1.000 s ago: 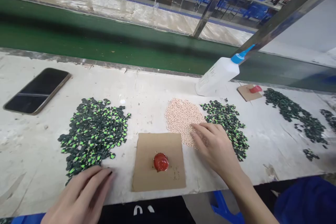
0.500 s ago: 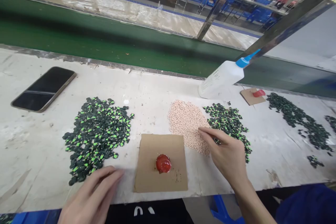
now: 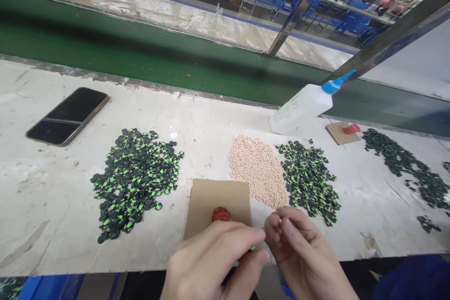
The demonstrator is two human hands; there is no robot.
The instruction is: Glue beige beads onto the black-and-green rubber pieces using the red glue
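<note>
Left hand (image 3: 214, 258) pinches a green-marked piece (image 3: 253, 249) near the right side of the cardboard (image 3: 218, 191). Right hand (image 3: 305, 258) pinches a pale bead (image 3: 280, 220) farther right; the piece's long axis is hidden.

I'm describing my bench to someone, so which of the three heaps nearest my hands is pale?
The middle heap of small pinkish pieces; the left heap and the right heap are dark with bright green flecks.
</note>
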